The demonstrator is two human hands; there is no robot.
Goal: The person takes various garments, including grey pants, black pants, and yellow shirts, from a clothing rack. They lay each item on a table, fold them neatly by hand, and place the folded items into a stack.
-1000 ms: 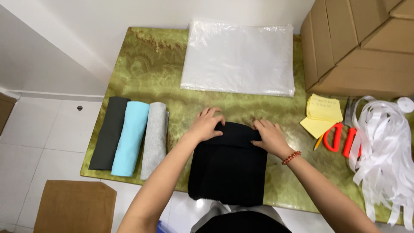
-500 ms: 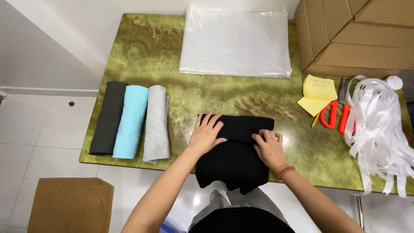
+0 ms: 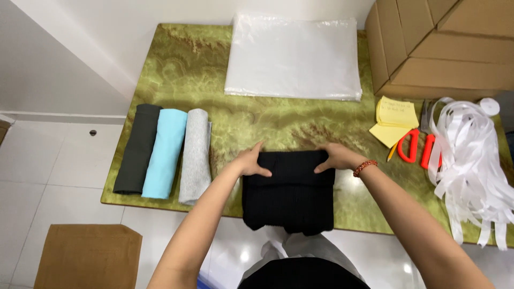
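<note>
Both hands, left hand and right hand, had shifted to the far edge of the black cloth; fingers were clamped on its fold. The cloth lay right of the grey roll, overhanging the tabletop, now folded shorter than half a second earlier.

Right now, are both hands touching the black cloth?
Touching. The head view shows the left hand and the right hand resting with fingers and thumbs on the far edge of the folded black cloth.

Black ribbed garment, folded into a thick rectangle (far edge doubled over), overhanging the table's near edge
</note>
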